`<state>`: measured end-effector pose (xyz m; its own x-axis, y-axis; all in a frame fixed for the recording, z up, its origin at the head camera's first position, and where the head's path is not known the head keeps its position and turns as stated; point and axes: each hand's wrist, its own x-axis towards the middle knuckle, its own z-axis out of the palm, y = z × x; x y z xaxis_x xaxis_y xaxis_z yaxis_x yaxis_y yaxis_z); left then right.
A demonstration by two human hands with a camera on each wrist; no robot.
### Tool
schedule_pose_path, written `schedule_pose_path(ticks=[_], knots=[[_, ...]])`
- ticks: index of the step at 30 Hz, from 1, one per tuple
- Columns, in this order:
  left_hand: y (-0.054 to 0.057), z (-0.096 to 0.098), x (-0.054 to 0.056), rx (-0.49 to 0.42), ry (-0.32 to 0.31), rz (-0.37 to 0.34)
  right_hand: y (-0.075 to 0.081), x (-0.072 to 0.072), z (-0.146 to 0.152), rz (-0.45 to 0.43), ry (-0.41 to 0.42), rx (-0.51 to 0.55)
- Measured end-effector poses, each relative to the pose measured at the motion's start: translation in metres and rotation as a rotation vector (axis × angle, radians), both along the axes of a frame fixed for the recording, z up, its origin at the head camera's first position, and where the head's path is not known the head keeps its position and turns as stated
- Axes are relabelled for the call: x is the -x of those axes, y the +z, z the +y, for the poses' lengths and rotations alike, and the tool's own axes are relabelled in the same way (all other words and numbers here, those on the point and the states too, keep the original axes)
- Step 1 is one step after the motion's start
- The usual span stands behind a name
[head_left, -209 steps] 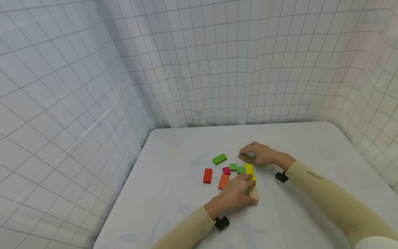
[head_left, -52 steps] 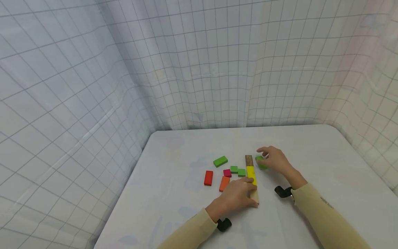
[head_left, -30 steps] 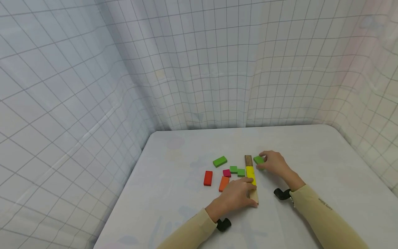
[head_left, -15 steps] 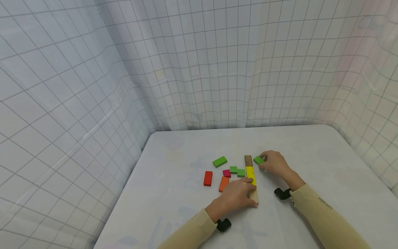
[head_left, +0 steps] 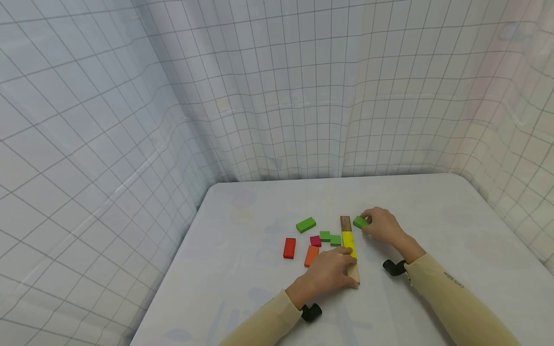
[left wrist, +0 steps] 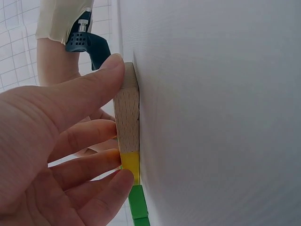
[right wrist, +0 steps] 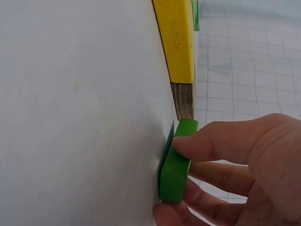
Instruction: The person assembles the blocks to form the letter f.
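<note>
On the white table a row runs away from me: a plain wooden block, a yellow block and a dark brown block at the far end. My left hand holds the near part of this row. In the left wrist view its thumb lies at the end of the plain block, with fingers along the side up to the yellow one. Right of the brown block, my right hand pinches a green block, thumb on its face in the right wrist view.
Left of the row lie two small green blocks, a small magenta block, an orange block partly behind my left hand, a red block and a longer green block. Checked curtains surround the table.
Earlier my right hand held the brown block; it now lies at the yellow block's far end. The right hand has taken hold of the green block and turned it slightly. My left hand stays put.
</note>
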<state>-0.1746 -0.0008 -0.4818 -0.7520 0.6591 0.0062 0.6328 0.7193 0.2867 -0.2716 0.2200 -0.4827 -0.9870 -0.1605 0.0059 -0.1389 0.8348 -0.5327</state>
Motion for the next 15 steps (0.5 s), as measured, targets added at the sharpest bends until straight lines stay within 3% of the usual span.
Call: schedule_pose_path(ticks=[15], knots=[[-0.0011, -0.0004, -0.0003, -0.013, -0.01, 0.012, -0.0004, 0.0072, 0.0022, 0.032, 0.036, -0.045]])
